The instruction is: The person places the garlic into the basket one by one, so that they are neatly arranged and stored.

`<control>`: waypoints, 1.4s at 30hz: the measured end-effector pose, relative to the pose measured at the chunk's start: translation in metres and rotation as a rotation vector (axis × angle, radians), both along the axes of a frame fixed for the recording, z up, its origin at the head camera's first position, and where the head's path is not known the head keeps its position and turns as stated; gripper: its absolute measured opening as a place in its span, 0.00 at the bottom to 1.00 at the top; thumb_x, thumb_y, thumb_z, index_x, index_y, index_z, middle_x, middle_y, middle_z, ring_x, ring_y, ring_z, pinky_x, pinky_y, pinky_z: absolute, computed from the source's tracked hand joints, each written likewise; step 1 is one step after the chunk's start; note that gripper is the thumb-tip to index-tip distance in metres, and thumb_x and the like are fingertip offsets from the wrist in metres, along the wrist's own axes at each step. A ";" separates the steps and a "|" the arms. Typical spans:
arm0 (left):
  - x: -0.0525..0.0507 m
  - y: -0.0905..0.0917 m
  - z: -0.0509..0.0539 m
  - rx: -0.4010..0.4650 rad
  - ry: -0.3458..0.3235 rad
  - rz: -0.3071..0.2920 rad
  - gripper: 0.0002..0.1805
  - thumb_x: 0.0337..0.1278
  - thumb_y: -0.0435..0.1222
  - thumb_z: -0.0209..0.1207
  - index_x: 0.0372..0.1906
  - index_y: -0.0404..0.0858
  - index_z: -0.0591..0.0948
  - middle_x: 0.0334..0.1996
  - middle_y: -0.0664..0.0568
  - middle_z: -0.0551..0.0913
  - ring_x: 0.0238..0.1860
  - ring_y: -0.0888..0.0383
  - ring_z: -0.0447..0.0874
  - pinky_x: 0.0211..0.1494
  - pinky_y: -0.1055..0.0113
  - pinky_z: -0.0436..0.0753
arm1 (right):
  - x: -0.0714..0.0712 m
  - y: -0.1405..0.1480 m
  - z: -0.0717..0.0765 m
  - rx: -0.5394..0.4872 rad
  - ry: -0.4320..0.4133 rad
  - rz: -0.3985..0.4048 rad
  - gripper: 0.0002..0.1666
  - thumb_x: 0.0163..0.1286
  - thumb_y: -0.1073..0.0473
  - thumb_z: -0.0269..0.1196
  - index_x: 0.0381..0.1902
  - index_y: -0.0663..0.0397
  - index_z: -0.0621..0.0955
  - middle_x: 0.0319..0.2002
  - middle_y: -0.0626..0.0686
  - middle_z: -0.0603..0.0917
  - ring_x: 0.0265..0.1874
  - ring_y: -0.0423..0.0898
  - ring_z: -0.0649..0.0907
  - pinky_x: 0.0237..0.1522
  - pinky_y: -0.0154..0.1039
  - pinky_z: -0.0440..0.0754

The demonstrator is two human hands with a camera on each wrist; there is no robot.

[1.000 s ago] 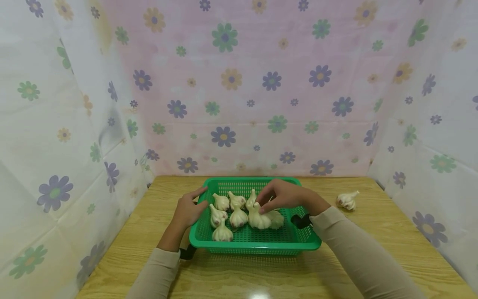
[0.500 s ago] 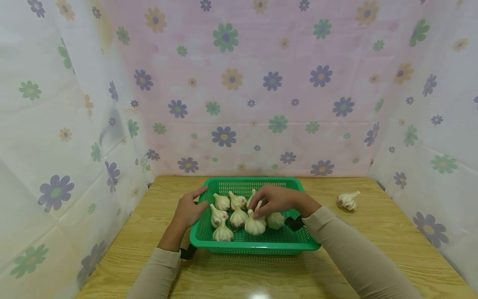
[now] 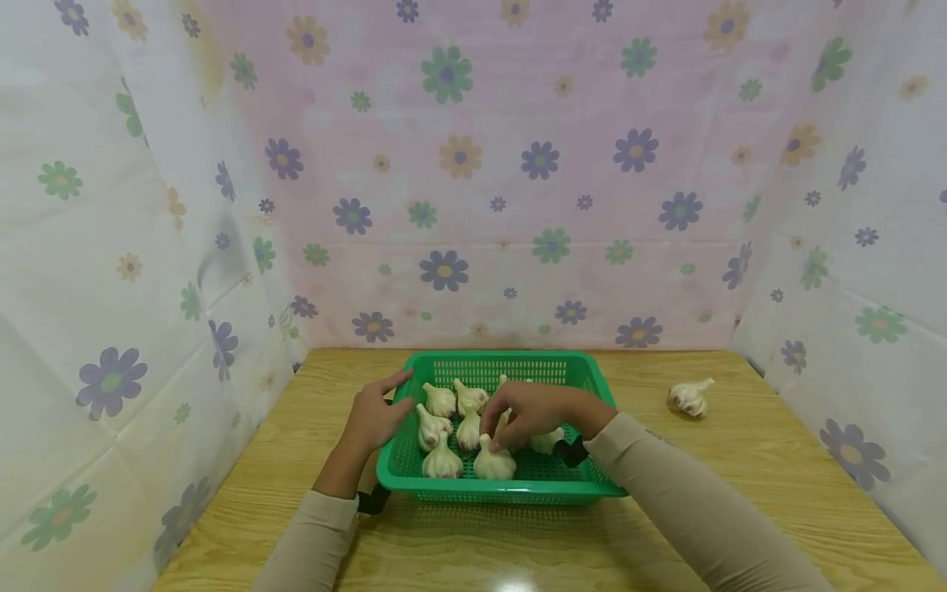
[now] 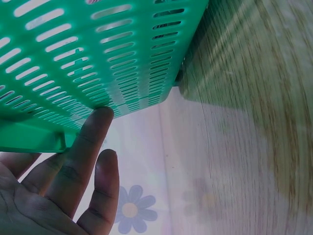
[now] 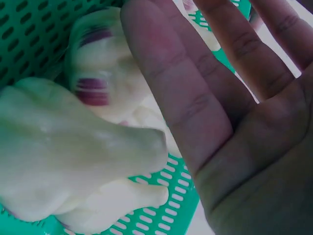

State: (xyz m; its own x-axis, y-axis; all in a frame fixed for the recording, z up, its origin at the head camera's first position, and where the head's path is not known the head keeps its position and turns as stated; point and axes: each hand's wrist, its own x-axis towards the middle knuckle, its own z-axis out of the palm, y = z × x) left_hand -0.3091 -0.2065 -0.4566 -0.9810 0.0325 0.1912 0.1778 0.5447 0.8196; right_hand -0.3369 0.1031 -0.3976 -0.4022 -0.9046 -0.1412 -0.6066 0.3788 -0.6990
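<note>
A green plastic basket (image 3: pixel 510 487) holds several garlic bulbs (image 3: pixel 442 459), pale with purplish marks. Its left rim lies in the grip of my left hand (image 3: pixel 373 415), thumb over the edge; the left wrist view has two fingers below the rim, one against the slotted wall (image 4: pixel 142 78). My right hand (image 3: pixel 540 407) reaches into the basket and pinches the stem of a garlic bulb (image 3: pixel 494 463) near the front wall. In the right wrist view, garlic bulbs (image 5: pixel 54 142) lie beside the right fingers (image 5: pixel 161 73); the pinching fingertips are not clearly visible there.
One more garlic bulb (image 3: pixel 690 399) lies on the wooden table (image 3: pixel 296 427), right of the basket. Flower-printed cloth (image 3: pixel 481 205) hangs behind the table and along both sides. The right forearm crosses over the basket's right rim.
My right hand has moved left and toward the basket's front, bringing the pinched garlic bulb from the middle to near the front wall. The left hand stays at the rim.
</note>
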 end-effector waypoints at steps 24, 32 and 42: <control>-0.001 0.001 -0.002 -0.008 0.007 0.011 0.31 0.64 0.40 0.56 0.74 0.55 0.75 0.58 0.40 0.85 0.18 0.55 0.75 0.18 0.63 0.70 | 0.006 -0.016 -0.009 0.135 0.094 -0.017 0.11 0.59 0.58 0.78 0.38 0.38 0.89 0.44 0.35 0.86 0.46 0.48 0.87 0.43 0.36 0.84; 0.000 0.002 -0.001 -0.013 0.012 0.016 0.32 0.63 0.40 0.56 0.74 0.53 0.75 0.69 0.42 0.78 0.25 0.53 0.83 0.20 0.63 0.72 | 0.005 -0.018 -0.010 0.128 0.145 -0.092 0.16 0.58 0.56 0.79 0.44 0.35 0.89 0.44 0.34 0.87 0.48 0.43 0.87 0.46 0.34 0.84; 0.000 0.002 -0.001 -0.014 0.009 0.014 0.32 0.63 0.40 0.56 0.74 0.54 0.75 0.71 0.43 0.76 0.25 0.53 0.82 0.19 0.62 0.71 | 0.005 -0.017 -0.009 0.123 0.154 -0.103 0.15 0.58 0.53 0.79 0.43 0.36 0.90 0.46 0.36 0.88 0.48 0.38 0.86 0.48 0.34 0.84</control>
State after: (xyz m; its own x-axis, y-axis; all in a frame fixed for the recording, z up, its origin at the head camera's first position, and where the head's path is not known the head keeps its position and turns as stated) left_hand -0.3095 -0.2050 -0.4578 -0.9797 0.0214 0.1992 0.1769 0.5590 0.8100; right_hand -0.3322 0.0859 -0.4068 -0.5167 -0.8376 -0.1774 -0.6565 0.5206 -0.5458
